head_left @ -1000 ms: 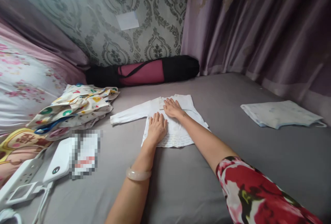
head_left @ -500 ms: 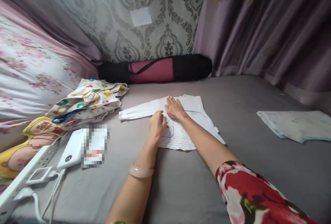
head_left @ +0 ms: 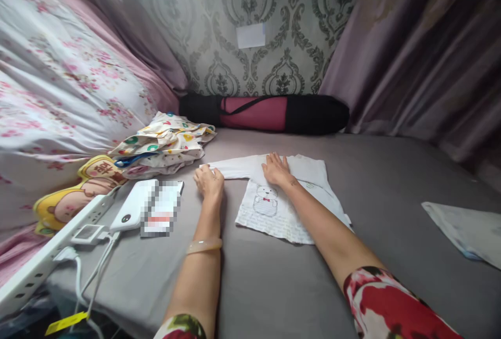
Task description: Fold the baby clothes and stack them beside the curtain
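Note:
A small white shirt (head_left: 270, 208) with a bear drawing lies on the grey bed sheet (head_left: 266, 287), one sleeve stretched out to the left. At the cuff end of that sleeve is my left hand (head_left: 209, 181), its fingers curled round the fabric. My right hand (head_left: 278, 170) rests flat with spread fingers on the upper part of the shirt, near where the sleeve joins. The shirt's far right side has another sleeve folded across, partly behind my right forearm.
Patterned clothes (head_left: 168, 143) lie piled at left, near a white power bank (head_left: 135, 206), a power strip (head_left: 50, 253) and a yellow cushion (head_left: 64, 201). A long black-and-red bag (head_left: 254, 113) lies by the wall. Folded pale cloth (head_left: 465, 229) sits at right.
My left hand has moved left from the shirt's body to the sleeve's cuff, uncovering the bear drawing. My right hand stays on the shirt. The camera view has turned slightly left.

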Demonstrator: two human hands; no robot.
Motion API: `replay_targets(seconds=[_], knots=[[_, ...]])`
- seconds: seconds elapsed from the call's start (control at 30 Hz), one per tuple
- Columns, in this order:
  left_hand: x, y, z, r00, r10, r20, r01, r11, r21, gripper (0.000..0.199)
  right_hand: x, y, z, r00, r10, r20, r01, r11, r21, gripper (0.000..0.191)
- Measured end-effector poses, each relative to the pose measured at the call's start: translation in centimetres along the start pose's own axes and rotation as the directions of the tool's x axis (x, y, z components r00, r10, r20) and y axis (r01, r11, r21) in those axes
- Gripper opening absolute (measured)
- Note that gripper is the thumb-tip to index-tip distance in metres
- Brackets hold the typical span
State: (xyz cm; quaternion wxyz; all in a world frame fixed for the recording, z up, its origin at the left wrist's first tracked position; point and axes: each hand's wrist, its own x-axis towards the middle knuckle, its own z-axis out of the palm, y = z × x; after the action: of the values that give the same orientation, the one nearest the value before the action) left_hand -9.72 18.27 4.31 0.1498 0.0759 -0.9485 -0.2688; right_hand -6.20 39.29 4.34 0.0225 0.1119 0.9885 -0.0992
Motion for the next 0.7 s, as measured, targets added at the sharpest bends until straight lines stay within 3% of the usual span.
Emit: replay_targets(seconds=[0.17, 0.33, 0.5, 0.7], knots=[[1.2, -1.7, -0.5, 0.983, -0.182, -0.023, 0.182, 0.983, 0.030, 0.042, 0.5, -2.7, 0.3, 0.994, -0.109, 0.020, 0.108, 0.993, 0.051, 0.062], [1.6, -2.0, -0.3, 0.980, -0.197, 0.004, 0.197, 0.978, 0.067, 0.039, 1.2, -4.4, 1.2, 0.989, -0.147, 0.019, 0.145, 0.986, 0.083, 0.064], [1.7, -2.1, 0.0, 0.971, -0.238, 0.024, 0.236, 0.968, 0.081, 0.040, 1.5, -4.7, 2.3, 0.990, -0.137, 0.044, 0.132, 0.986, 0.097, 0.066], [2.4, -2.4, 0.2, 0.960, -0.272, 0.071, 0.272, 0.962, 0.001, 0.030, 1.8, -4.9, 1.7, 0.985, -0.113, 0.131, 0.104, 0.992, 0.074, 0.066]])
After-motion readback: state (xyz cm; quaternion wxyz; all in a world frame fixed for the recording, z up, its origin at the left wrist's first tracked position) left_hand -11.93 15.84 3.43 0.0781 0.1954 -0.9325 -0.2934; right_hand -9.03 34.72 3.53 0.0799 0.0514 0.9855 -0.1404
